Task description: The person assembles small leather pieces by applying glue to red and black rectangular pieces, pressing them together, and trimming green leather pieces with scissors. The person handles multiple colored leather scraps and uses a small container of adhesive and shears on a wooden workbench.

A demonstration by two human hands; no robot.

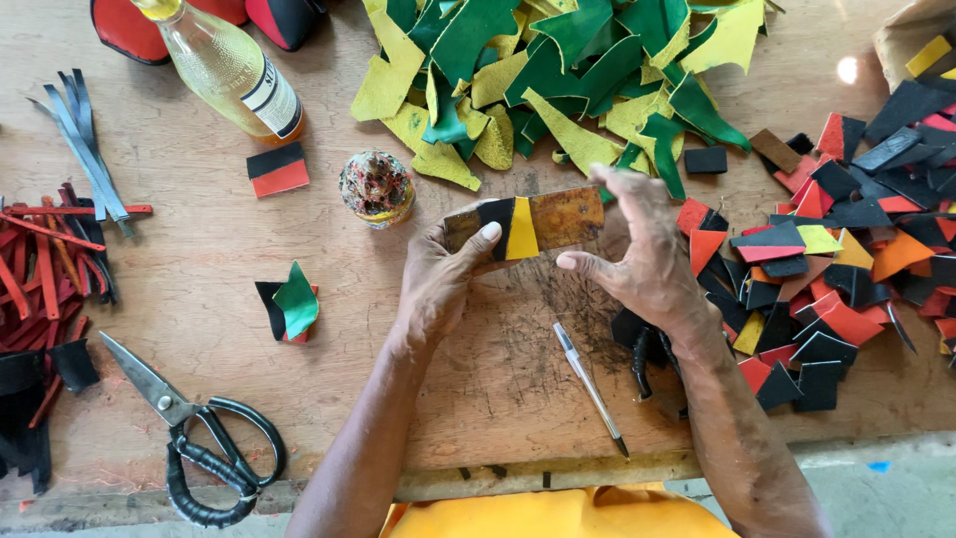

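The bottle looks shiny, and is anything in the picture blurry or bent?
In the head view, the glass bottle shows soft glare along its side and a bright spot sits on the table at upper right; light is even, with faint shadows under the left hand and right hand; the scissors look sharp; the table edge bows slightly, a wide-lens bend.

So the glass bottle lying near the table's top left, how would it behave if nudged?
The glass bottle lies on its side, so a sideways push would probably roll it. It holds pale liquid, so it is likely heavy for its size. Smooth glass suggests slippery and breakable.
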